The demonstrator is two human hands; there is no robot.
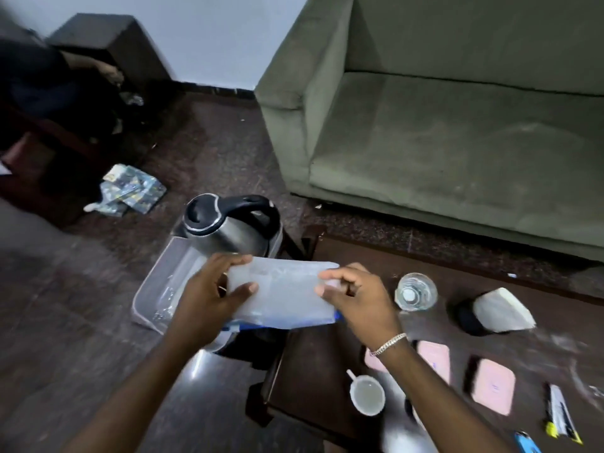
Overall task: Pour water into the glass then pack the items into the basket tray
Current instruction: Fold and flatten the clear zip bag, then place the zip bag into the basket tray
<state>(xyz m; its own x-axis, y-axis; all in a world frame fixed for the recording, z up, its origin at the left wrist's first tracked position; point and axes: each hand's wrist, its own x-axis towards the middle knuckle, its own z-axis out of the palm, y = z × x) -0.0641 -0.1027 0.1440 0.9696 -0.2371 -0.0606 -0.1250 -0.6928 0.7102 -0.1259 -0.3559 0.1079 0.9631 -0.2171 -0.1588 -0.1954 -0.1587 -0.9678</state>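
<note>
We can read no brand or writing anywhere; the frame is blurred, and the marks on the pink cases [493, 390] are too small to make out. Both our hands hold a translucent water sachet [282, 294], soft and pillow-shaped with a blue edge. The left hand [209, 295] grips its left end, thumb on top, fingers curled over the far edge. The right hand [356, 297] pinches the right end between thumb and fingertips (a silver chain bracelet [389, 344] circles that wrist). Just beyond the sachet sits a pale plastic basket tray [153, 289] holding a steel kettle [228, 225] with a black lid and handle. To the right, a clear glass [415, 291] stands on the dark wooden table [313, 380], near a white cup [366, 394].
</note>
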